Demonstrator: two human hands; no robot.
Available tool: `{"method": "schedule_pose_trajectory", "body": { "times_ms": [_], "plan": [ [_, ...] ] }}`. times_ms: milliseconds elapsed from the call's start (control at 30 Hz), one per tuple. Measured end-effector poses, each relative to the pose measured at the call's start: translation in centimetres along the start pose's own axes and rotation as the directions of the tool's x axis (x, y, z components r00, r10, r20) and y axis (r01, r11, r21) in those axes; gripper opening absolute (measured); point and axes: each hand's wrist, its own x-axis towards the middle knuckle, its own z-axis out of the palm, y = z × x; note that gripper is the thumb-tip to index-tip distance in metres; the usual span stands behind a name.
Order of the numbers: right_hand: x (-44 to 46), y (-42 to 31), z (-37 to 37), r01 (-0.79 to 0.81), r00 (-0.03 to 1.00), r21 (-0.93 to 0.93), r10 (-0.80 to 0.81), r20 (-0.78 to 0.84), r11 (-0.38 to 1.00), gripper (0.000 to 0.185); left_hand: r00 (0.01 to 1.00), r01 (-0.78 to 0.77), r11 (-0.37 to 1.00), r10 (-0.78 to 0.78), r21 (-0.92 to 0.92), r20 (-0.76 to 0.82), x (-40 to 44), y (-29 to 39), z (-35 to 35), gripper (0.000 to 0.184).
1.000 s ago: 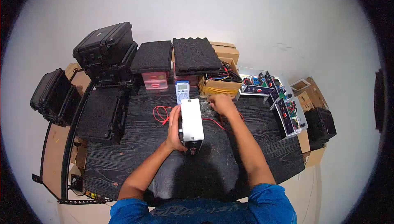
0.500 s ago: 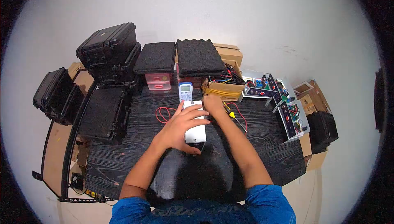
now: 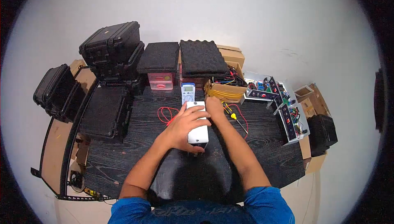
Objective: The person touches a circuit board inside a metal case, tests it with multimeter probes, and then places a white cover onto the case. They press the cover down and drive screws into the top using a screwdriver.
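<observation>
A white box (image 3: 198, 134) with dark sides stands on the black wood-grain table. Across its top lies my left hand (image 3: 184, 127), its fingers wrapped over the box and the thumb at its near end. My right hand (image 3: 214, 108) is against the far right side of the box, fingers curled; what they hold, if anything, is hidden. Behind the box lies a blue and white multimeter (image 3: 188, 92). A yellow and black screwdriver (image 3: 233, 116) rests to the right of my right hand, beside a red test lead (image 3: 246, 122). More red lead (image 3: 162, 113) loops at the left.
Black hard cases (image 3: 111, 43) are stacked at the left. Pink drawers (image 3: 161, 85) under black foam (image 3: 159, 57) stand at the back, near a cardboard box (image 3: 227, 89) of cables. Open white enclosures (image 3: 289, 121) with circuit boards sit at the right.
My left hand has moved from the box's left side onto its top. My right hand has shifted nearer the box, uncovering the screwdriver. The view has shifted slightly.
</observation>
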Motion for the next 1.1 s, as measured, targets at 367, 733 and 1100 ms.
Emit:
{"method": "schedule_pose_trajectory", "body": {
  "times_ms": [367,733,1100],
  "plan": [
    [1.0,1.3,1.2,0.083,0.996,0.003,-0.083,0.035,0.997,0.017,1.000,0.000,1.000,0.000,0.016,0.001,0.1,0.2,-0.2,0.081],
    [0.0,1.2,-0.7,0.056,0.994,0.092,-0.064,0.087,0.994,0.016,1.000,-0.004,1.000,0.004,-0.005,-0.007,-0.1,-0.1,0.1,0.092],
    [0.7,1.4,-3.3,0.143,0.937,0.209,-0.200,0.285,0.967,0.021,1.000,0.008,1.000,-0.008,0.002,0.003,-0.1,0.1,0.0,0.092]
  ]
}}
